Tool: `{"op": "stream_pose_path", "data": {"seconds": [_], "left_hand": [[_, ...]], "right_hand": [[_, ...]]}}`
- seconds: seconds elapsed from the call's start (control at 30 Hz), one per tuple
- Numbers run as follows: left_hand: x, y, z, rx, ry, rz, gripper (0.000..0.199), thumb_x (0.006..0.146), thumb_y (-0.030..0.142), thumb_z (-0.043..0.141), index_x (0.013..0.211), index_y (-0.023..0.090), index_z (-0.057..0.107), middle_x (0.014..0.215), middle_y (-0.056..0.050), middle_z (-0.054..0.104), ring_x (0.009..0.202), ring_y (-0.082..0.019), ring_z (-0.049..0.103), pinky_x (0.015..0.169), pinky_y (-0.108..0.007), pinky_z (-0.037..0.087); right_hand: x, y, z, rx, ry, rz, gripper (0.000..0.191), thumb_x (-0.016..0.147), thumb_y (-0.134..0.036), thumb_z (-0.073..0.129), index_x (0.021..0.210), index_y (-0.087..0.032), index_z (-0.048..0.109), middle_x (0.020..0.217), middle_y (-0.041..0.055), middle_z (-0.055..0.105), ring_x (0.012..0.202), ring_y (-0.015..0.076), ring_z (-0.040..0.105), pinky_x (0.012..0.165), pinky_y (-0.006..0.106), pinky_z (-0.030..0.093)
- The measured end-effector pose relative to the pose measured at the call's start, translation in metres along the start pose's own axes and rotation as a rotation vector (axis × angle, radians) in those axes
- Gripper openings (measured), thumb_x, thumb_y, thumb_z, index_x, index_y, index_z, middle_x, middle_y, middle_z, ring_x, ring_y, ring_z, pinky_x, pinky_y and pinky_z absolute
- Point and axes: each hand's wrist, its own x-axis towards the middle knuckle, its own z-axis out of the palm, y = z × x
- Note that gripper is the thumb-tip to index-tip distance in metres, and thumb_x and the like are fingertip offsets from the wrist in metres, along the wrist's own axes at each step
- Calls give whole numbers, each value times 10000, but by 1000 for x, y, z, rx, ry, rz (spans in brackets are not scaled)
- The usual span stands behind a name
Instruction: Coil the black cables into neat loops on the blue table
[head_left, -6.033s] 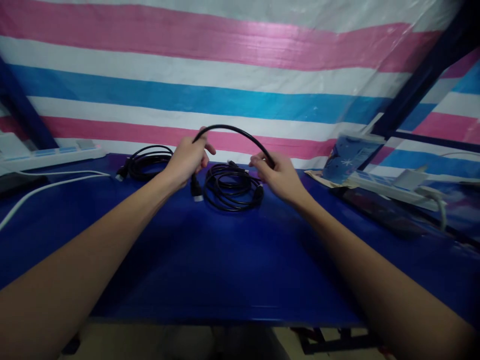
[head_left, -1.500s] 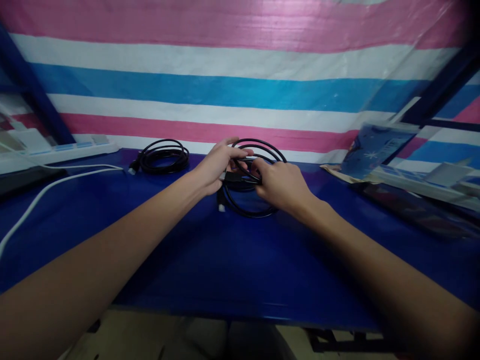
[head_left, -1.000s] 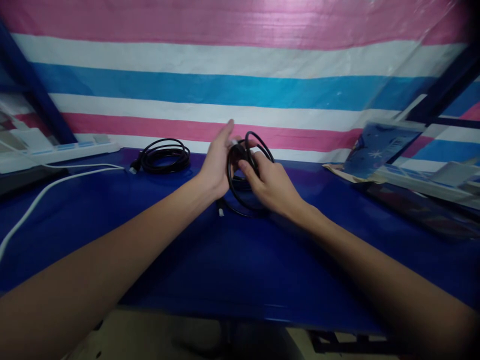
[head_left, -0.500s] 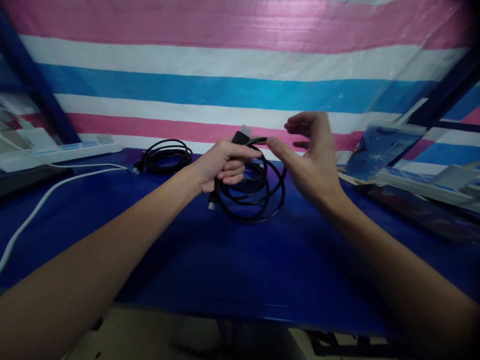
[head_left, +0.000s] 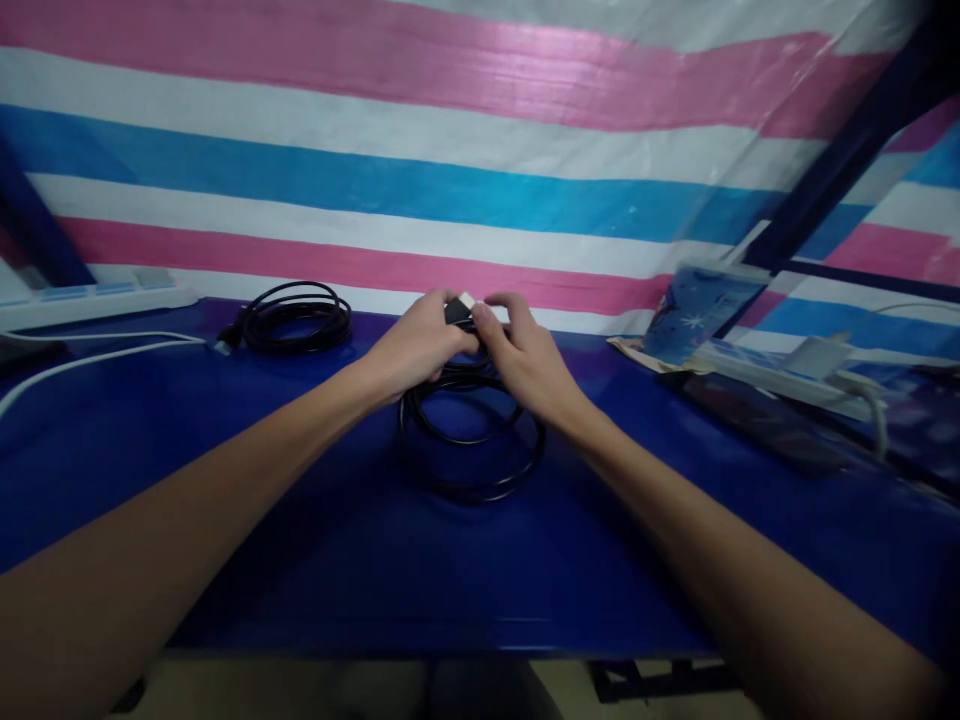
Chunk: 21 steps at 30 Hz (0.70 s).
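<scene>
A black cable (head_left: pixel 480 490) with a pale-tipped plug hangs in loose coils below both hands, over the blue table. My left hand (head_left: pixel 420 345) is closed round the gathered coils near the plug (head_left: pixel 459 308), which pokes up between the two hands. From the other side, my right hand (head_left: pixel 529 355) grips the same bundle, its thumb and forefinger close to the plug. The fingers partly hide the top of the coils. A second coiled black cable (head_left: pixel 296 345) lies on the table to the left of my left hand.
White power strips stand at the left (head_left: pixel 112 300) and the right (head_left: pixel 780 375). A white cord (head_left: pixel 112 350) runs across the left side. A blue patterned cup (head_left: pixel 686 310) and a dark flat device (head_left: pixel 750 420) are at the right. A striped sheet (head_left: pixel 375 180) hangs behind the blue table (head_left: pixel 450 590).
My right hand has moved in from the right and closed on the cable beside my left hand. The coils hang lower, and the view has turned slightly right.
</scene>
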Motion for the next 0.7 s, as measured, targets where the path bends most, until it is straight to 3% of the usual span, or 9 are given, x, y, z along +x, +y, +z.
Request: {"op": "stream_pose_path", "data": {"seconds": [0.07,0.17,0.23,0.33,0.47,0.6,0.7], "left_hand": [[1,-1,0,98,60,10,359,665,153,627,1010,188,532,591,19,493,443,-75,398,437,-209,277],[2,-2,-2,272,115,118,549,671,170,619,1204,151,486,806,-66,604,681,-146,552,574,-214,389],[2,-1,-4,337,94,178,667,669,156,617,1304,146,413,862,-86,620,763,-180,581,629,-225,415],[-1,3,-5,434,49,225,756,677,129,588,1386,163,326,732,-52,603,639,-176,562,575,-232,397],[-4,2,-2,550,106,228,762,664,108,572,1386,180,340,592,-6,521,572,-179,507,573,-250,368],[-1,-5,1,369,157,169,619,640,129,622,1242,187,493,658,-15,527,630,-166,504,610,-263,357],[1,-3,1,129,95,2,514,633,149,644,1134,183,534,616,10,487,555,-118,449,546,-253,320]], "right_hand": [[-1,-1,2,-18,32,-128,508,926,-487,387,1325,-174,399,1027,110,633,862,202,590,729,343,425],[-1,-7,4,77,1,-268,359,933,-368,413,1232,-182,481,1068,85,625,902,174,582,782,329,427],[2,-10,4,243,-37,-203,311,908,-381,465,1138,-178,516,918,50,636,786,144,573,706,292,435],[7,-11,5,459,-40,-49,311,868,-456,517,1002,-176,536,746,9,570,617,108,512,563,249,404],[9,-8,5,568,-145,52,377,864,-515,492,727,-164,502,622,-6,459,485,91,457,466,247,361],[10,-4,6,596,49,146,353,865,-502,482,755,-168,507,649,4,483,423,77,415,401,241,323],[12,0,9,617,147,207,313,871,-465,452,757,-176,495,657,6,495,408,79,415,384,241,321]]}}
